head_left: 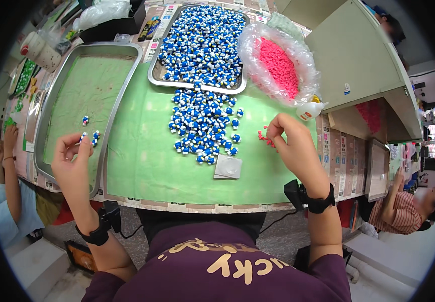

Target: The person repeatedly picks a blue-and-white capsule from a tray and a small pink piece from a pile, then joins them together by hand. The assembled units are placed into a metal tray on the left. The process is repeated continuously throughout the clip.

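Note:
Over the near right part of the green-lined tray, my left hand pinches a small blue-and-white figure at its fingertips. Two or so similar figures stand in that tray close by. My right hand has its thumb and forefinger together beside a little group of pink pieces on the green cloth; what sits between those fingers is hidden. Between my hands lies a loose spread of blue-and-white figures, with a small white square pad at its near edge.
A metal tray heaped with the same figures stands at the back. An open plastic bag of pink pieces, a white bottle and a pale cabinet are to its right. Other people sit at both sides.

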Action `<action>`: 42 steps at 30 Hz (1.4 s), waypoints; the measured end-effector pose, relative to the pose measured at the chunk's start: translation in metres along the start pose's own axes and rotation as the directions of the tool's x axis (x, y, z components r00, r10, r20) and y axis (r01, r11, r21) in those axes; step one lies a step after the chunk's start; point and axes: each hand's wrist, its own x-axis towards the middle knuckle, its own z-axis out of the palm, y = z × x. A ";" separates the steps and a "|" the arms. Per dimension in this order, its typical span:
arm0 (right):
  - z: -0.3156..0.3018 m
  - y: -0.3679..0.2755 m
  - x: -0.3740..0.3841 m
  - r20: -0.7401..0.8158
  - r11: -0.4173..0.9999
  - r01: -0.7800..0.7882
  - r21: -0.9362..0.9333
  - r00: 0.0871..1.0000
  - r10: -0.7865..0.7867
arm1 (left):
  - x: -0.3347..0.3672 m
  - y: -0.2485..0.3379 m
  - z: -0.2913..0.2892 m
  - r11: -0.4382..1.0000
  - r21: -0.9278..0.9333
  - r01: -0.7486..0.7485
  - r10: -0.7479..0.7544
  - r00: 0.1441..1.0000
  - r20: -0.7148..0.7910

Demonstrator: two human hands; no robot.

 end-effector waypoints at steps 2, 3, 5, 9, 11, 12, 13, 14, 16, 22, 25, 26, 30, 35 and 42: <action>0.004 0.000 0.007 0.017 0.997 0.036 -0.073 0.999 -0.035 | 0.002 0.003 -0.004 0.997 0.058 0.049 -0.046 0.998 -0.051; 0.007 0.003 0.010 0.034 0.992 0.058 -0.110 0.998 -0.055 | 0.001 0.012 -0.002 0.995 0.073 0.065 -0.059 0.995 -0.076; 0.012 0.006 0.013 0.071 0.979 0.107 -0.172 0.993 -0.096 | -0.003 0.022 0.006 0.998 0.055 0.038 -0.033 0.996 -0.082; 0.014 0.009 0.011 0.094 0.955 0.152 -0.254 0.987 -0.132 | -0.016 0.035 0.047 0.997 0.017 -0.080 0.074 0.975 0.208; 0.015 0.012 0.011 0.087 0.964 0.138 -0.226 0.989 -0.121 | -0.025 0.048 0.073 0.992 0.014 -0.125 0.107 0.893 0.437; 0.014 0.012 0.012 0.088 0.974 0.124 -0.187 0.990 -0.110 | -0.029 0.048 0.082 0.987 0.024 -0.159 0.127 0.861 0.492; 0.013 0.013 0.013 0.090 0.983 0.111 -0.147 0.991 -0.098 | -0.034 0.046 0.090 0.980 0.031 -0.194 0.146 0.826 0.545; 0.012 0.015 0.012 0.084 0.985 0.106 -0.137 0.992 -0.096 | -0.037 0.046 0.098 0.973 0.037 -0.228 0.161 0.785 0.599; 0.010 0.017 0.011 0.073 0.988 0.099 -0.115 0.993 -0.091 | -0.038 0.050 0.107 0.975 0.100 -0.199 0.096 0.779 0.620; 0.011 0.018 0.016 0.156 0.973 0.176 -0.148 0.976 -0.152 | -0.033 0.040 0.112 0.968 0.115 -0.224 0.090 0.734 0.674; 0.012 0.016 0.016 0.148 0.961 0.196 -0.194 0.975 -0.169 | -0.032 0.043 0.105 0.982 0.003 -0.190 0.146 0.763 0.629; 0.012 0.014 0.016 0.144 0.964 0.189 -0.188 0.976 -0.163 | -0.032 0.046 0.102 0.983 -0.053 -0.176 0.172 0.782 0.600; 0.011 0.012 0.015 0.120 0.980 0.138 -0.144 0.985 -0.121 | -0.035 0.070 0.093 0.954 -0.289 0.076 0.153 0.708 0.690; 0.005 -0.010 -0.009 0.091 0.994 0.114 -0.003 0.989 -0.113 | -0.040 0.071 0.093 0.865 -0.465 0.189 0.183 0.744 0.643; 0.014 -0.012 -0.036 0.218 0.969 0.212 -0.126 0.959 -0.181 | -0.041 0.075 0.098 0.715 -0.543 0.441 0.075 0.723 0.686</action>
